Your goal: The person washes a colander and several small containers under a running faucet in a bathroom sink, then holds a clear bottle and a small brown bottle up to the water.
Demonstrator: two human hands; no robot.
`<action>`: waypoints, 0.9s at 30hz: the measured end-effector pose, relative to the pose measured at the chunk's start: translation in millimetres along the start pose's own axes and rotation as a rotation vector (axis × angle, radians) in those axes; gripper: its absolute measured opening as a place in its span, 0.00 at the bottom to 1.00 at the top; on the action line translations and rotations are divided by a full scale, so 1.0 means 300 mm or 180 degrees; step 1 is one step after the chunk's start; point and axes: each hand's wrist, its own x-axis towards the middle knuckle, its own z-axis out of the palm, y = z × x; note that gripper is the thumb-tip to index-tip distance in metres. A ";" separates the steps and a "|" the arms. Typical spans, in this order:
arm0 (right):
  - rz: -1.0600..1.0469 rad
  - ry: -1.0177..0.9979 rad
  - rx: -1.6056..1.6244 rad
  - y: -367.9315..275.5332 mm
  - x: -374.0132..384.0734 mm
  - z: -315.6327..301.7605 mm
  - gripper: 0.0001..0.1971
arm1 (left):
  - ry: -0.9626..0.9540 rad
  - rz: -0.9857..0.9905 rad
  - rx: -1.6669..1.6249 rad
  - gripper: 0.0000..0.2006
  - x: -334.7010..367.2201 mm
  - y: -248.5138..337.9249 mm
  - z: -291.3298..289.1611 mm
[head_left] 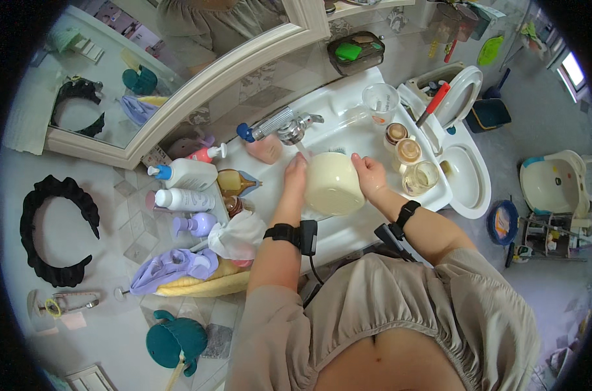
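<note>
Over the white washbasin (332,228), a cream-coloured rounded bowl (335,186) is held between both of my hands. It is tilted, its smooth outer side facing me and its inside hidden. My left hand (297,174) grips its left side, right under the silver faucet (292,128), from which a thin stream of water seems to come down. On the opposite side, my right hand (371,177) is closed on the bowl's edge with the thumb on top. Some fingertips of both hands are out of sight behind the bowl.
Several glass jars (409,151) line the basin's right ledge, near a clear plastic cup (380,101). Pump bottles (192,174) and purple and yellow cloths (179,272) crowd the left. Beyond the basin stand a toilet (466,179) and a red-handled tool (434,103). A mirror frame (244,62) curves above.
</note>
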 end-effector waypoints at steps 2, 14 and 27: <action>-0.0044 0.0094 -0.0136 -0.018 -0.005 -0.003 0.23 | 0.0338 0.0309 0.2377 0.19 0.022 0.029 0.050; -0.2373 0.0095 -0.1403 -0.167 0.060 0.111 0.11 | 0.1594 0.1222 0.2443 0.19 -0.067 0.087 0.069; -0.1970 -0.0436 -0.0577 -0.008 0.082 0.232 0.22 | 0.1378 0.0025 -0.1867 0.23 -0.160 0.034 -0.091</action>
